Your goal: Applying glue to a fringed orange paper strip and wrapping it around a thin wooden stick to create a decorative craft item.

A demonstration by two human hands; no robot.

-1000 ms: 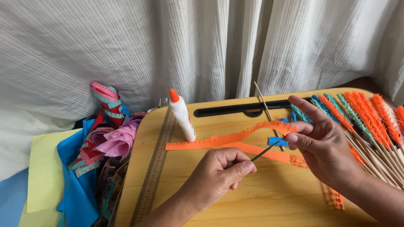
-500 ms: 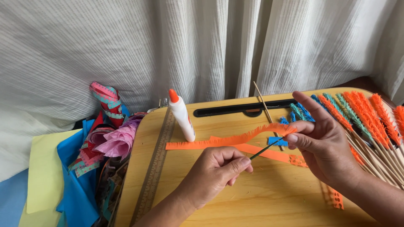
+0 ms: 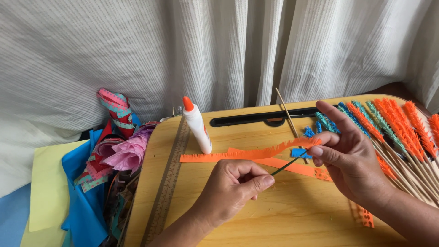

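Note:
My left hand pinches the lower end of a thin green stick above the wooden lap table. My right hand holds the stick's upper end together with the tip of a fringed orange paper strip, which trails left over the table. A small blue paper piece lies just under the right fingers. A white glue bottle with an orange cap stands upright behind the strip.
Several sticks wrapped in orange and teal fringe lie fanned at the right. A bare wooden skewer leans near the table's black slot. A ruler lies along the left edge. Coloured paper sheets and ribbon scraps pile at the left.
The hands stay nearly in place. My left fingers have shifted slightly on the stick, and the orange strip's tip sits closer against my right thumb.

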